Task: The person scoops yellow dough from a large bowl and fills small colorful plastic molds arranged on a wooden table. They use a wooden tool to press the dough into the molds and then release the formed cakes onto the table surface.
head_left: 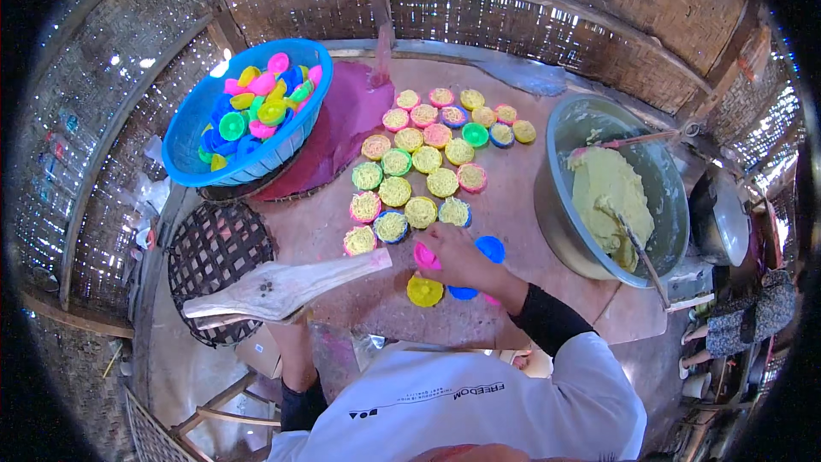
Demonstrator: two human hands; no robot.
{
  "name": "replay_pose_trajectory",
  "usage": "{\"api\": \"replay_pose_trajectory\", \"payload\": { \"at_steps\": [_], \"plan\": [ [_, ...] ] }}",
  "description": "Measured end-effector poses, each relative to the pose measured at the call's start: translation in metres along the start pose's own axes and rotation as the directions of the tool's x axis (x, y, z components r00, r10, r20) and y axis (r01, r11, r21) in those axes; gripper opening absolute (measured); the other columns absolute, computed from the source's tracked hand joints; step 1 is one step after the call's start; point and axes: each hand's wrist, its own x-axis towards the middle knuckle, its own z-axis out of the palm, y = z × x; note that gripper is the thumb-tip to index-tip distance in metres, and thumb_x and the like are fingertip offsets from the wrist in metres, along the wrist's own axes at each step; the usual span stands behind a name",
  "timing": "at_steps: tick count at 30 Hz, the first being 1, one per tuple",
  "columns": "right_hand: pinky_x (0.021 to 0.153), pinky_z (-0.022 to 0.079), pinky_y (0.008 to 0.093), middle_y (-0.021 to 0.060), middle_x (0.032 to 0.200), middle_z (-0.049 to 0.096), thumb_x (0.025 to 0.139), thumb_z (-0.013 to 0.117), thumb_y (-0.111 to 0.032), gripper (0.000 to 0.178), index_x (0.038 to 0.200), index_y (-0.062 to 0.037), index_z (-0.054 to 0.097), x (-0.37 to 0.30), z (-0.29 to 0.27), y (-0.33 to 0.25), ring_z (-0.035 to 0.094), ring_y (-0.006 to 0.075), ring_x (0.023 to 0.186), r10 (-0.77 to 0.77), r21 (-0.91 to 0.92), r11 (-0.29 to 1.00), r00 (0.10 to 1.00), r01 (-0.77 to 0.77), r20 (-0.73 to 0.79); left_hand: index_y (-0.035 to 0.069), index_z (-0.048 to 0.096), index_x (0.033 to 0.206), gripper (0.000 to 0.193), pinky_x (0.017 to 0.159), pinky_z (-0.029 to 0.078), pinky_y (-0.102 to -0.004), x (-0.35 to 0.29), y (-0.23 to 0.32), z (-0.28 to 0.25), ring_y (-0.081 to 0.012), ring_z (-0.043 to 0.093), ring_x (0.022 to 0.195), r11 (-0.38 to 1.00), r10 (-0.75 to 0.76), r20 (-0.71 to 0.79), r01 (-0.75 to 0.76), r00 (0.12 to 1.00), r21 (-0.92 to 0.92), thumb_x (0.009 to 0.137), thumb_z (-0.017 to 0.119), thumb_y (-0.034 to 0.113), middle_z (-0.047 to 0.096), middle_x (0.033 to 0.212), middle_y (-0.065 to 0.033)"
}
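In my left hand (pixel 291 322) is a pale wooden tool (pixel 278 289), broad in the middle with a long narrow handle. The tool hides most of the fingers that hold it up over the table's near left side. My right hand (pixel 464 255) is closed at the rim of a small pink cup (pixel 425 257) on the table. Around it sit a yellow cup (pixel 425 291) and a blue cup (pixel 490 248), with another blue cup (pixel 463 293) partly under my wrist. Beyond them, several coloured cups (pixel 421 212) hold pale yellow strands.
A blue basket (pixel 192 173) full of colourful cups stands at the far left, above a dark woven tray (pixel 201 244). To the right, a large basin (pixel 560 235) holds yellow dough (pixel 603 192) and stirring sticks. Another person (pixel 727 334) is at the far right.
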Motion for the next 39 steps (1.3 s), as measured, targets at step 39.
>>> {"api": "replay_pose_trajectory", "payload": {
  "at_steps": [39],
  "plan": [
    [0.075,0.044,0.0381,0.0129,0.084,0.059,0.072,0.059,-0.011,0.012,0.081,-0.0041,0.06,-0.028,-0.101,-0.067,0.057,0.0317,0.076,0.228,0.333,0.939,0.568,0.087,-0.79,0.001,0.055,0.101,0.032,0.082,0.043,-0.0318,0.037,-0.002,0.065,-0.0218,0.055,0.09,0.856,0.46,-0.038,-0.454,0.887,-0.249,0.071,0.065,0.004,0.057,0.1,-0.011]
  ]
}}
